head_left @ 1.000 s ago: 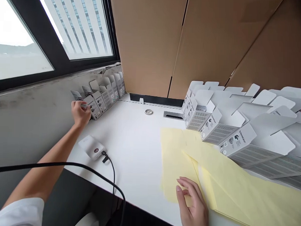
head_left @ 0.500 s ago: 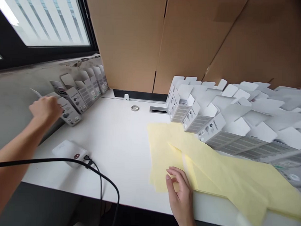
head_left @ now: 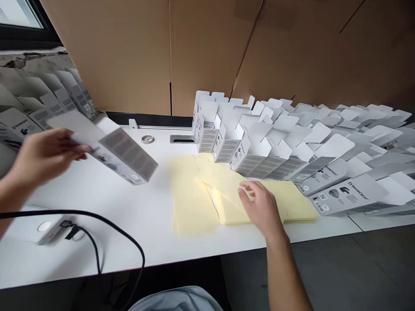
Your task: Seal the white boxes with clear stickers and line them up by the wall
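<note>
The left hand pinches an open-flapped white box by its top end, tilted above the table. The right hand, fingers loosely curled, hovers at the yellow sheets, apparently gripping nothing.

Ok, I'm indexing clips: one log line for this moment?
left hand: holding open carton | right hand: over yellow sheets | other cartons: both sides

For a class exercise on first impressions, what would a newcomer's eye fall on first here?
Probably the crowd of white boxes with raised flaps, filling the right side of the white tabletop before the brown cardboard. Next, perhaps, the bright yellow sheets near the middle, with the right hand over them. The tilted box in the left hand, left of the sheets, also stands out.
</note>
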The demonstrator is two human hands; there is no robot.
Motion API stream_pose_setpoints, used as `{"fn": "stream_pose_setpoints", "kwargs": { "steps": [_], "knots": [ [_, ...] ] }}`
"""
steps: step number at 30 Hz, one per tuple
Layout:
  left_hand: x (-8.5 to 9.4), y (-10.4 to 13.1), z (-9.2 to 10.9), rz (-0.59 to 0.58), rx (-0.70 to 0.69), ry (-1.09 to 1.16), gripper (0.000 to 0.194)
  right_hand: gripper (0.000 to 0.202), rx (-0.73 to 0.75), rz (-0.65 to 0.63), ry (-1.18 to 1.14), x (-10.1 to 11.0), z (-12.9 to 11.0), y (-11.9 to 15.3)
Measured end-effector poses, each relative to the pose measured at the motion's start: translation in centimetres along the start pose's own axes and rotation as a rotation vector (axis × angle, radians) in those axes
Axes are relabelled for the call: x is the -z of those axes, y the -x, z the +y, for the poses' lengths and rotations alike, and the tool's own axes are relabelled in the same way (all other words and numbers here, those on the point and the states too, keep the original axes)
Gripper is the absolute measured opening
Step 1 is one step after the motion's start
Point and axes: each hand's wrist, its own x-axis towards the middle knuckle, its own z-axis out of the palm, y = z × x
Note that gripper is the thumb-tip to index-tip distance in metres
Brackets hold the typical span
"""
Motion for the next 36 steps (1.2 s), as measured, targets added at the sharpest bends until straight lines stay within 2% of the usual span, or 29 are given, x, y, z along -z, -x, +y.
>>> {"fn": "stream_pose_setpoints", "kwargs": {
  "steps": [2, 5, 7, 10, 13, 16, 17, 20, 22, 25, 28, 29, 31, 33, 34, 36],
  "knots": [
    [-3.8, -0.1, -0.1, -0.162, -0.029, 0.203, 0.053, 0.021, -0.100, -0.081, 0.153, 0.7, 1.2, -2.8],
    [-8.8, 0.2, -0.8, -0.400, -0.019, 0.432, 0.048, 0.033, -0.209, -0.249, 0.305, 0.2, 2.4, -5.9],
    [-11.3, 0.6, -1.5, -0.495, -0.002, 0.496, 0.046, 0.038, -0.253, -0.309, 0.309, -0.6, 2.8, -7.0],
    [-13.5, 0.9, -2.4, -0.572, 0.081, 0.565, 0.046, 0.037, -0.285, -0.287, 0.286, -1.4, 3.1, -7.3],
    [-14.3, 0.8, -3.1, -0.614, 0.179, 0.620, 0.046, 0.028, -0.291, -0.209, 0.249, -1.0, 2.7, -6.8],
    [-14.6, 0.7, -3.4, -0.593, 0.229, 0.610, 0.046, 0.021, -0.258, -0.195, 0.138, 0.6, 1.8, -5.7],
    [-14.7, 0.7, -3.4, -0.573, 0.249, 0.602, 0.048, 0.021, -0.237, -0.211, 0.054, 1.2, 1.4, -5.1],
    [-15.1, 0.7, -3.4, -0.501, 0.300, 0.549, 0.051, 0.027, -0.187, -0.316, -0.440, 3.2, -0.3, -3.0],
    [-15.2, 0.8, -3.2, -0.450, 0.312, 0.489, 0.052, 0.031, -0.157, -0.381, -0.663, 4.1, -1.6, -1.5],
    [-14.9, 1.6, -1.6, -0.307, 0.291, 0.391, 0.052, 0.038, -0.141, -0.393, -0.821, 4.6, -3.1, 0.8],
    [-14.3, 4.0, 1.9, -0.162, 0.203, 0.353, 0.043, 0.039, -0.142, -0.330, -0.917, 3.8, -3.8, 2.8],
    [-14.1, 5.2, 3.3, -0.166, 0.150, 0.374, 0.038, 0.038, -0.142, -0.300, -0.945, 3.4, -3.9, 3.4],
    [-13.9, 8.0, 6.1, -0.404, 0.112, 0.522, 0.038, 0.036, -0.146, -0.244, -0.982, 2.3, -4.1, 4.8],
    [-14.0, 10.8, 8.4, -0.644, 0.158, 0.688, 0.045, 0.037, -0.158, -0.208, -0.999, 1.2, -4.4, 6.3],
    [-14.0, 12.0, 9.1, -0.690, 0.188, 0.761, 0.045, 0.038, -0.171, -0.205, -1.005, 0.7, -4.7, 7.0],
    [-14.2, 13.8, 9.9, -0.651, 0.226, 0.848, 0.043, 0.043, -0.205, -0.230, -1.028, 0.0, -5.3, 8.1]
  ]
}}
